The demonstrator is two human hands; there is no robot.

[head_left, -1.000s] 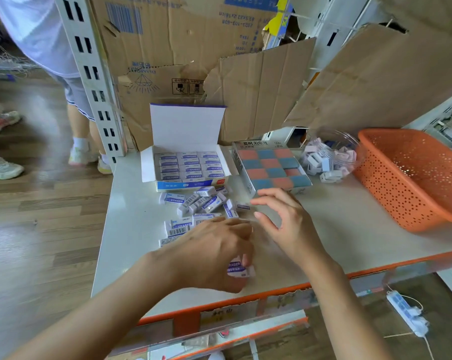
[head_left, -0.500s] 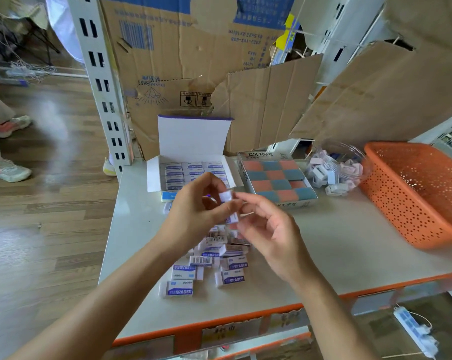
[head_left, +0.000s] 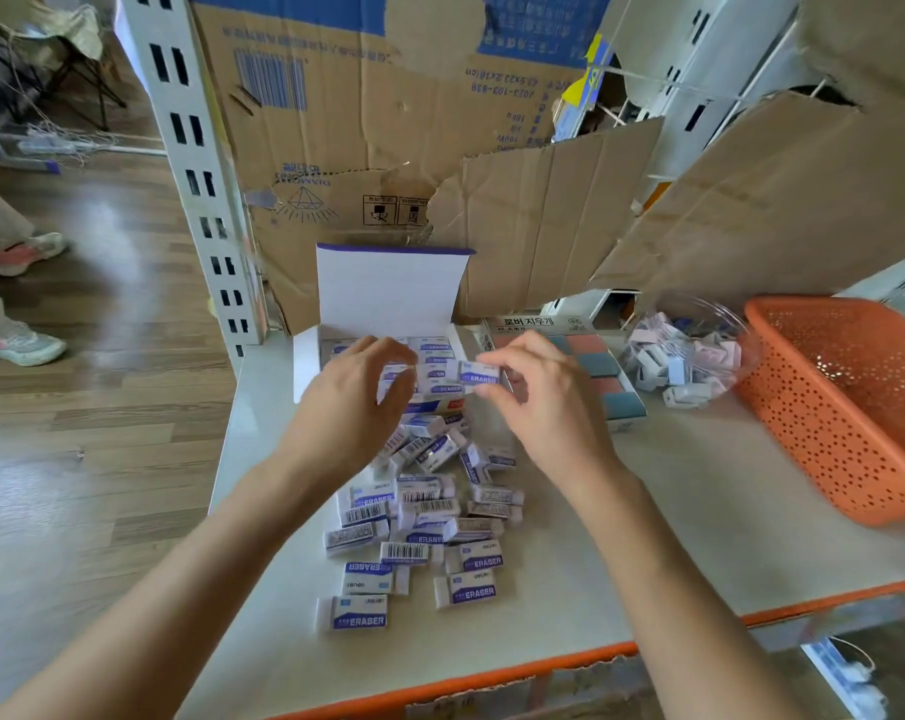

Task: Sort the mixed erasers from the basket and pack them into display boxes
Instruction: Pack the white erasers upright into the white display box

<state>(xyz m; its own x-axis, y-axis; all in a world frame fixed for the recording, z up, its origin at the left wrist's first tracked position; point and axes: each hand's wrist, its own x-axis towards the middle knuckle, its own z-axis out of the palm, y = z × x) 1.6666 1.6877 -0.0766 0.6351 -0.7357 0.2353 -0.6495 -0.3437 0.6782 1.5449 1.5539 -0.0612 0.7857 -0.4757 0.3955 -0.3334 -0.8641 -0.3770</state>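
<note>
Midair, right fingers (head_left: 497,358) tight on eraser (head_left: 479,377); left fingers (head_left: 377,348) curled, hold unclear

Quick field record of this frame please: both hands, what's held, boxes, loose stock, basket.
open display box: lid upright, rows of white-and-blue erasers inside
left hand: over the open display box, fingers curled; whether it holds anything is unclear
right hand: pinches one white-and-blue eraser above the box
loose erasers: pile on the table, in front of the box
second box: red and blue-grey erasers, right of the open one
clear tub: small pale erasers, between second box and basket
orange basket: right end of table
</note>
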